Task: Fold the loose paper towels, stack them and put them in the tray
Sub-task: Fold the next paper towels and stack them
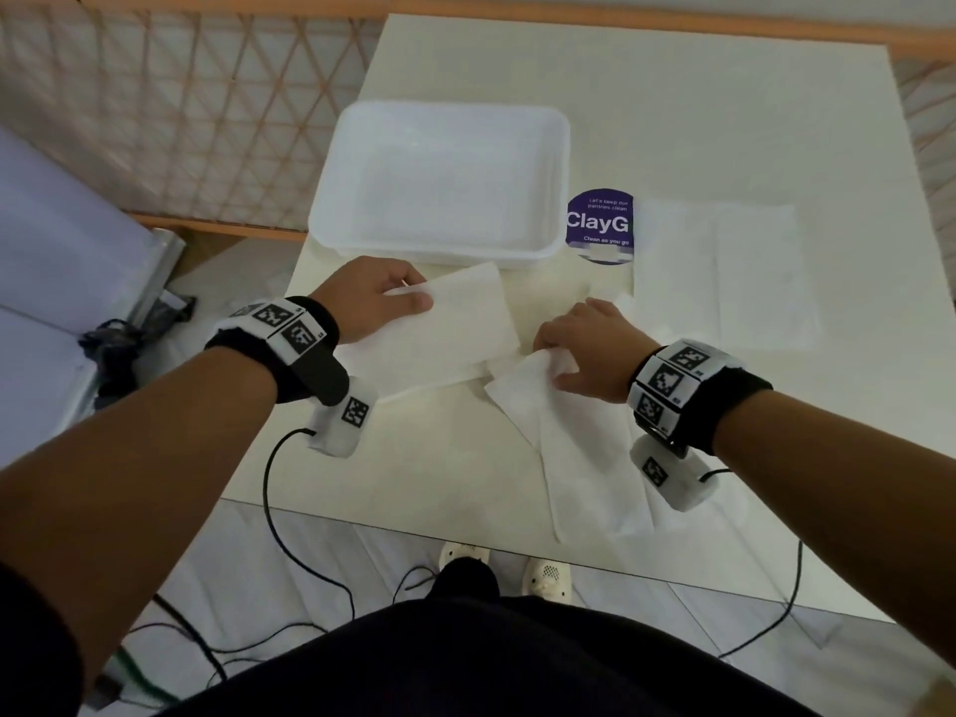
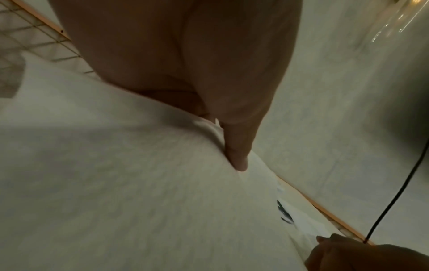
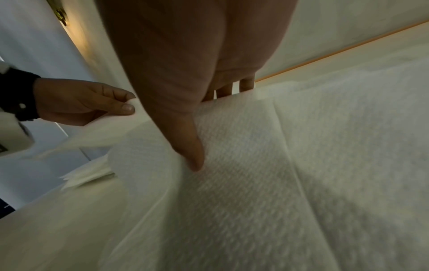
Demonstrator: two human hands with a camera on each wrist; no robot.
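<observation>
A white plastic tray (image 1: 331, 199) stands at the back left of the table, nothing visible inside. In front of it lies a folded paper towel (image 1: 455, 333); my left hand (image 1: 414, 292) pinches its left corner between thumb (image 2: 236, 155) and fingers. My right hand (image 1: 556, 362) grips the top edge of a second, loosely creased paper towel (image 1: 584, 458) that trails toward the table's near edge. In the right wrist view my thumb (image 3: 192, 146) lies on that towel (image 3: 255, 174), and the left hand (image 3: 92, 102) pinches the other sheet (image 3: 104, 132).
Another paper towel (image 1: 724, 271) lies flat at the right, partly covering a round purple sticker (image 1: 595, 225). An orange-framed mesh railing (image 1: 181, 121) runs behind and left of the table (image 1: 672, 121). Cables hang off the near edge by my feet.
</observation>
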